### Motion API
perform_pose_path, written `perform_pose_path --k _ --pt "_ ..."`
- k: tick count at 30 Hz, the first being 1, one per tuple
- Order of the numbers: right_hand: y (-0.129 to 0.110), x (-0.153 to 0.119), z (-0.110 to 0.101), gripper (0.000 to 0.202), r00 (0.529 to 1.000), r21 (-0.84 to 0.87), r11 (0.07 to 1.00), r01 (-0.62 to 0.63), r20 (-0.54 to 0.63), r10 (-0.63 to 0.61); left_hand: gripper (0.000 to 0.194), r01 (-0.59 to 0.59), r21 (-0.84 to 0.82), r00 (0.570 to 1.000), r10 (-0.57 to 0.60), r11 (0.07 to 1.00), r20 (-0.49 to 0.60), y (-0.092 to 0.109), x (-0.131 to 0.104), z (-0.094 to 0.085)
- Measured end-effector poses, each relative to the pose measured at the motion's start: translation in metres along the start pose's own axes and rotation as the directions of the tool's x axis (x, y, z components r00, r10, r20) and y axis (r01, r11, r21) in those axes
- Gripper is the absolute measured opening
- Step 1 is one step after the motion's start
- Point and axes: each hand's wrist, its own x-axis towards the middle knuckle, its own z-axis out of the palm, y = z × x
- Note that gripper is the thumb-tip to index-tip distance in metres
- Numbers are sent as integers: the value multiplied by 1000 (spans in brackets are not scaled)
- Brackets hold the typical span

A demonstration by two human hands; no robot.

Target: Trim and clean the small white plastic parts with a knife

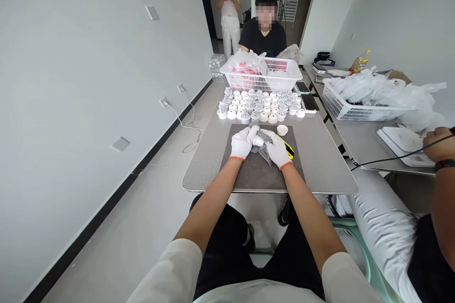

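My left hand, in a white work glove with an orange cuff, is closed around a small white cup-shaped piece. Facing it, my gloved right hand grips a crumpled grey, see-through sheet, perhaps plastic film, that bunches beneath and around the piece. Both hands are just above a dark mat on the table. A yellow-and-black tool, like a utility knife, lies beside my right hand, partly hidden by it. Just beyond sits another small white cup.
Rows of white round pieces stand behind the mat, before a white basket of bags. Phones lie right of them. A person sits opposite. The right-hand table holds another basket and a white scale.
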Motion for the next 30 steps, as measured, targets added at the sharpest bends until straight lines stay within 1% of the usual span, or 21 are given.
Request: perform_pose_path --k 3,5,6,8,10,11,12,14,16,19,22,25,27,28,30 --pt "-4 -4 -2 55 1000 10 1000 24 -9 -24 52 27 25 1000 -27 999 9 0 -2 1" --pt "-5 -5 -3 56 1000 12 1000 28 5 -28 54 41 -4 998 -41 999 54 -1 -2 2" --pt "-6 -5 -2 56 999 18 1000 24 26 -24 56 41 -20 996 -39 999 81 -2 -2 2" --pt "-6 -4 -1 57 994 63 998 6 110 -13 59 38 -28 993 -35 999 117 -4 0 3" --pt "-6 -2 0 57 981 133 991 -3 190 -23 56 25 -4 992 -24 1000 126 -6 1 4" --pt "-7 -1 1 56 979 160 987 8 200 -40 52 2 12 992 -3 1000 124 -6 2 4" --pt "-7 1 1 54 981 170 985 31 183 -63 47 -30 28 992 26 999 124 -5 2 3" --pt "-7 4 0 48 989 136 986 96 99 -110 40 -96 43 988 90 994 125 -4 1 3" --pt "-6 6 -1 42 990 81 987 138 30 -141 37 -122 23 986 118 992 116 -2 -1 2" --pt "-2 7 -3 38 989 22 989 147 -24 -146 35 -122 -40 988 125 992 85 0 -4 2" --pt "2 5 -4 42 992 -65 991 114 -46 -117 37 -150 -57 984 155 987 85 -2 -4 2" --pt "6 3 -5 49 990 -178 978 113 -65 -127 43 -121 -33 987 124 992 99 -5 -1 4" --pt "8 2 -3 49 985 -221 966 133 -81 -154 46 -92 16 989 89 996 120 -7 2 5" --pt "9 3 -2 49 980 -238 960 149 -91 -175 46 -86 52 988 78 995 129 -8 4 6" --pt "10 4 0 51 968 -281 939 197 -97 -232 42 -84 131 992 71 988 102 -10 7 7"
